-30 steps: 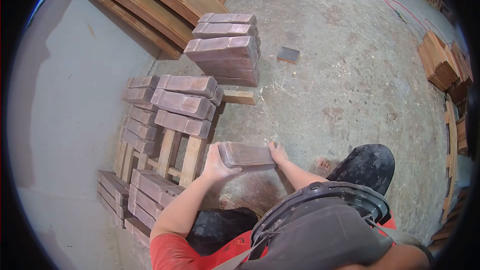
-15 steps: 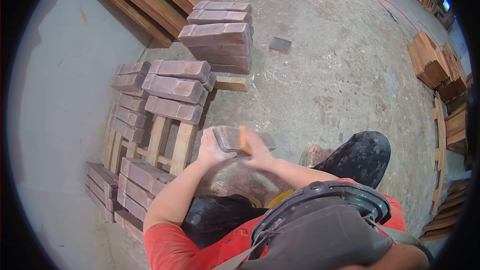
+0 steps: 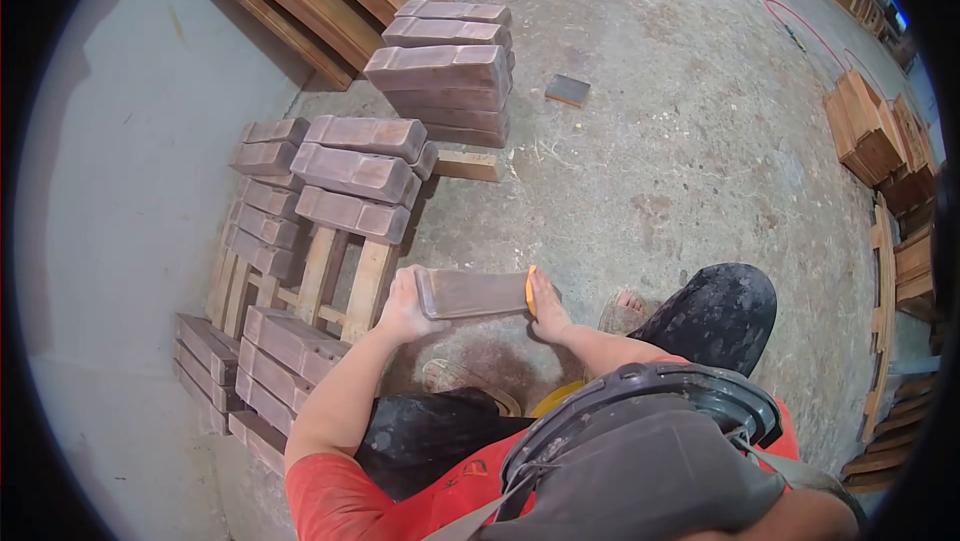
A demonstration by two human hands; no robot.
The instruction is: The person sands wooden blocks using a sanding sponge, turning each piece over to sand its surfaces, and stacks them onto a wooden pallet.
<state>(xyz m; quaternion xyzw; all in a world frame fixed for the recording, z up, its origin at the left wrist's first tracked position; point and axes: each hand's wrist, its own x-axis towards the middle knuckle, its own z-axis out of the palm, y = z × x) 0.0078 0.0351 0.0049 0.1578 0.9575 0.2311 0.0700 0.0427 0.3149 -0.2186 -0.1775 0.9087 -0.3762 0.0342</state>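
While the left end of a wooden block [image 3: 475, 294] is being gripped by the left hand [image 3: 405, 306], an orange pad [image 3: 531, 291] is being held against its right end by the right hand [image 3: 548, 309]. From the block, more blocks [image 3: 362, 173] are being borne by a pallet [image 3: 368, 286] towards ten to eleven o'clock, and a tall stack [image 3: 440, 71] is being seen at twelve. At one o'clock, a dark pad [image 3: 568, 91] is being supported by the floor [image 3: 640, 156]
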